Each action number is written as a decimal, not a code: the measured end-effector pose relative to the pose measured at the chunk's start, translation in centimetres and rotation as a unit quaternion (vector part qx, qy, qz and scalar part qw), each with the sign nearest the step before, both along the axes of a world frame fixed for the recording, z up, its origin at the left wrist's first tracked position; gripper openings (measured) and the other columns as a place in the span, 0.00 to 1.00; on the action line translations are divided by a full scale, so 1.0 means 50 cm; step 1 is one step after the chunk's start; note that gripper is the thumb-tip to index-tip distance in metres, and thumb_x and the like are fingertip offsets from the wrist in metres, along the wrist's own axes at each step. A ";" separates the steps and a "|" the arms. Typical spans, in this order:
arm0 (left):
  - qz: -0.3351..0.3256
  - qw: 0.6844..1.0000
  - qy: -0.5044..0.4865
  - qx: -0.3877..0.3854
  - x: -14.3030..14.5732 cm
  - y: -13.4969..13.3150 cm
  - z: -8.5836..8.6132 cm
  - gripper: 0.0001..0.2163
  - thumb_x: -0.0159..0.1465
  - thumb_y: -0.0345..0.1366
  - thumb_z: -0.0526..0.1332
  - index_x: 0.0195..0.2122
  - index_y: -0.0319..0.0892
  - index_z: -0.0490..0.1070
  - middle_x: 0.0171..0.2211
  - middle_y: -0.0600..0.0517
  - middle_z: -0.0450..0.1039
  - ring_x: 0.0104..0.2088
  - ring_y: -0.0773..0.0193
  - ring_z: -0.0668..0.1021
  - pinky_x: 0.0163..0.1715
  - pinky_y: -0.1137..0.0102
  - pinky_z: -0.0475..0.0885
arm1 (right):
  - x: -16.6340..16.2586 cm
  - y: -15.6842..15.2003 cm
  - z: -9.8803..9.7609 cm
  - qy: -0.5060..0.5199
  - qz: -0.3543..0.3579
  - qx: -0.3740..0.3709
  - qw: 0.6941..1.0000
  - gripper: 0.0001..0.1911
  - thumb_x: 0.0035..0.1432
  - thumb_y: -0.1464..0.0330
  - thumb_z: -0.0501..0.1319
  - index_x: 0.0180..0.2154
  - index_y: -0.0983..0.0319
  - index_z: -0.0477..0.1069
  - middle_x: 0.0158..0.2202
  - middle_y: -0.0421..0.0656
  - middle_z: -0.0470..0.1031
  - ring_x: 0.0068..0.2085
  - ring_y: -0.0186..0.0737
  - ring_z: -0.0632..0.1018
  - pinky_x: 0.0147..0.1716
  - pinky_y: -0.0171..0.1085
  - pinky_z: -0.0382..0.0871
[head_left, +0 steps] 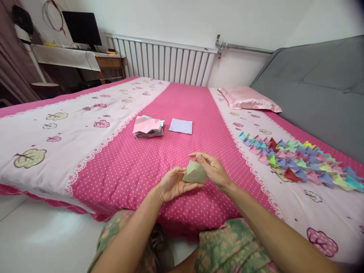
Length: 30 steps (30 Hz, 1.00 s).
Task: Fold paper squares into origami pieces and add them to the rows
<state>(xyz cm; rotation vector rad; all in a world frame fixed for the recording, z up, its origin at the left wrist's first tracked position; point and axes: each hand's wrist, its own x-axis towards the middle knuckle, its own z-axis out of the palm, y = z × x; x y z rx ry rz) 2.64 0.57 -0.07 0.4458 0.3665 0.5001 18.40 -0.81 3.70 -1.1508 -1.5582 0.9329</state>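
Between my hands, just above the front of the bed, is a partly folded sheet of pale green origami paper (195, 172). My left hand (174, 184) supports it from the left and below, thumb along its side and fingers underneath. On the right, my right hand (214, 168) pinches the paper's edge with thumb and fingers. A stack of coloured paper (148, 126), pink on top, lies farther back on the bed. Beside it rests a single lavender sheet (181, 126).
Rows of folded paper boats (301, 161) in many colours stand on the bed's right side. A pink pillow (248, 98) lies near the grey headboard (315, 83). At the back are a white radiator (165, 60) and a desk with a monitor (82, 29).
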 end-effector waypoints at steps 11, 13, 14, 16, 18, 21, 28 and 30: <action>0.255 0.961 0.073 0.076 0.002 0.014 0.003 0.11 0.56 0.24 0.54 0.39 0.30 0.69 0.39 0.42 0.74 0.40 0.60 0.76 0.44 0.69 0.70 | 0.002 -0.015 0.018 -0.245 0.023 0.182 0.952 0.16 0.41 0.62 0.67 0.37 0.55 0.73 0.53 0.44 0.63 0.54 0.50 0.61 0.51 0.52 0.54; 0.292 0.949 0.077 0.087 0.004 0.014 0.007 0.10 0.57 0.27 0.56 0.39 0.31 0.70 0.38 0.43 0.75 0.40 0.60 0.76 0.44 0.70 0.71 | -0.003 -0.012 0.010 -0.248 0.003 0.205 0.947 0.07 0.47 0.69 0.63 0.32 0.54 0.75 0.51 0.42 0.65 0.53 0.48 0.62 0.50 0.51 0.54; 0.305 0.946 0.068 0.088 0.005 0.014 0.009 0.09 0.58 0.28 0.55 0.40 0.32 0.69 0.39 0.43 0.75 0.40 0.61 0.76 0.44 0.70 0.71 | -0.004 -0.011 0.006 -0.243 -0.007 0.213 0.947 0.07 0.48 0.72 0.62 0.29 0.53 0.75 0.51 0.41 0.66 0.53 0.47 0.62 0.50 0.51 0.55; 0.322 0.943 0.040 0.080 0.007 0.014 0.013 0.10 0.61 0.31 0.53 0.42 0.34 0.68 0.40 0.44 0.74 0.42 0.61 0.75 0.45 0.70 0.70 | -0.004 -0.009 0.003 -0.227 -0.028 0.216 0.949 0.10 0.48 0.75 0.60 0.27 0.53 0.75 0.51 0.39 0.66 0.53 0.46 0.63 0.50 0.50 0.55; 0.324 0.943 0.014 0.070 0.007 0.014 0.016 0.12 0.62 0.32 0.51 0.44 0.35 0.66 0.42 0.44 0.73 0.44 0.62 0.75 0.46 0.70 0.70 | -0.002 -0.008 0.003 -0.209 -0.046 0.206 0.955 0.10 0.48 0.75 0.60 0.27 0.53 0.76 0.51 0.40 0.65 0.53 0.46 0.63 0.50 0.50 0.56; 0.304 0.950 -0.002 0.070 0.004 0.012 0.018 0.14 0.63 0.34 0.52 0.48 0.35 0.64 0.44 0.44 0.73 0.44 0.61 0.74 0.46 0.69 0.70 | 0.004 -0.006 0.004 -0.184 -0.049 0.176 0.966 0.10 0.48 0.75 0.60 0.27 0.54 0.76 0.52 0.40 0.64 0.53 0.46 0.63 0.50 0.51 0.57; 0.302 0.948 0.017 0.103 -0.001 0.005 0.018 0.20 0.58 0.25 0.55 0.53 0.39 0.61 0.45 0.46 0.72 0.44 0.60 0.75 0.47 0.66 0.69 | 0.018 0.002 -0.002 -0.164 -0.003 0.122 0.979 0.10 0.48 0.74 0.61 0.32 0.55 0.76 0.52 0.42 0.64 0.53 0.44 0.65 0.50 0.46 0.60; 0.295 0.950 0.018 0.099 -0.002 0.005 0.018 0.20 0.59 0.25 0.55 0.53 0.39 0.60 0.44 0.46 0.72 0.44 0.60 0.75 0.47 0.66 0.69 | 0.021 0.005 -0.004 -0.167 0.004 0.117 0.979 0.10 0.47 0.74 0.61 0.33 0.55 0.76 0.51 0.43 0.64 0.52 0.44 0.65 0.50 0.46 0.60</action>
